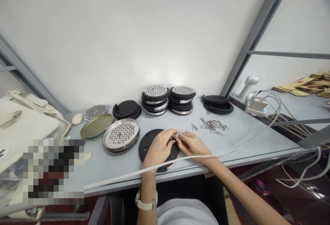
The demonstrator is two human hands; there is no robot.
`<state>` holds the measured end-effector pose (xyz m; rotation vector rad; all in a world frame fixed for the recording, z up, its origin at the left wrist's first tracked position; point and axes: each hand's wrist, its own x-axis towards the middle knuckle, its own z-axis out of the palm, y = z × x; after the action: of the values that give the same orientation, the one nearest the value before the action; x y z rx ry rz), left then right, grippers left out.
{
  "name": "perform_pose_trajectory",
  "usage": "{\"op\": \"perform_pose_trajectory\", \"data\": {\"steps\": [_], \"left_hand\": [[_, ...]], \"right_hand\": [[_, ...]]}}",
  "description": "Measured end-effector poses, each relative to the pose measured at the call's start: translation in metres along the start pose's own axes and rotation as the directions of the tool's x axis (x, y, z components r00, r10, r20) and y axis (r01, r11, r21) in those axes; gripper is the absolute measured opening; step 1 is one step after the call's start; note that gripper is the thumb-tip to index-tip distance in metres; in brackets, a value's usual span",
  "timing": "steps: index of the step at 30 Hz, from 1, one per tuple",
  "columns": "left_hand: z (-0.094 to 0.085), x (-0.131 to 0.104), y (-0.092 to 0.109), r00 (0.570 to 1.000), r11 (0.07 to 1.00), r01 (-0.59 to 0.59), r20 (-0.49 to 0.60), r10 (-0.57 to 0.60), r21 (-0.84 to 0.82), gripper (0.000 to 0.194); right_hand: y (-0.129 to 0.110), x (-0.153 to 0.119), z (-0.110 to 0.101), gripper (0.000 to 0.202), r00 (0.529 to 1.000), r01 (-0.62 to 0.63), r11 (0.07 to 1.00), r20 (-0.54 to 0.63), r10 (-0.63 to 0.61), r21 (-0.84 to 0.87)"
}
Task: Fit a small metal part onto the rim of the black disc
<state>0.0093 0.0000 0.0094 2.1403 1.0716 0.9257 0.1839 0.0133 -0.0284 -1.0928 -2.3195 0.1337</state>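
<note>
A black round disc (149, 139) with a copper-coloured edge on its right side lies at the front of the table. My left hand (160, 149) rests across the disc, its thumb and fingers closed at the far right rim. My right hand (192, 145) meets it there from the right, fingertips pinched together at the same rim. Whatever small part sits between the fingertips is mostly hidden. Several small metal clips (213, 124) form a loose pile to the right, beyond my right hand. Left of the disc is a round perforated metal grater plate (123, 133) on a stack.
Stacks of black rings and perforated plates (155, 98) (182, 98) stand along the wall. Black discs (217, 104), an olive lid (97, 126) and a pale bag (31, 118) lie around. A white cable (123, 177) crosses before my forearms. A handheld fan (249, 85) stands right.
</note>
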Motion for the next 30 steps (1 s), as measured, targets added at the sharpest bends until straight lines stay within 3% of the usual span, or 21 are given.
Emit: {"op": "perform_pose_trajectory", "data": {"steps": [13, 20, 24, 30], "left_hand": [[0.001, 0.001, -0.001, 0.999, 1.000, -0.015, 0.029, 0.015, -0.008, 0.038], [0.002, -0.001, -0.004, 0.999, 0.994, 0.034, -0.024, -0.032, 0.103, 0.034], [0.002, -0.002, -0.005, 0.999, 0.990, 0.044, -0.033, -0.040, 0.131, 0.032], [0.002, -0.003, -0.005, 0.999, 0.985, 0.037, -0.028, -0.033, 0.166, 0.032]], "right_hand": [[0.000, 0.000, 0.000, 0.023, 0.997, 0.043, 0.999, -0.061, -0.044, -0.023], [-0.007, 0.001, -0.007, 0.028, 0.986, -0.006, 1.000, -0.165, 0.010, 0.022], [-0.005, 0.002, -0.004, 0.027, 0.990, -0.057, 0.998, -0.131, 0.056, -0.005], [0.002, 0.002, 0.003, 0.024, 0.998, -0.062, 0.997, 0.031, 0.063, -0.047]]}}
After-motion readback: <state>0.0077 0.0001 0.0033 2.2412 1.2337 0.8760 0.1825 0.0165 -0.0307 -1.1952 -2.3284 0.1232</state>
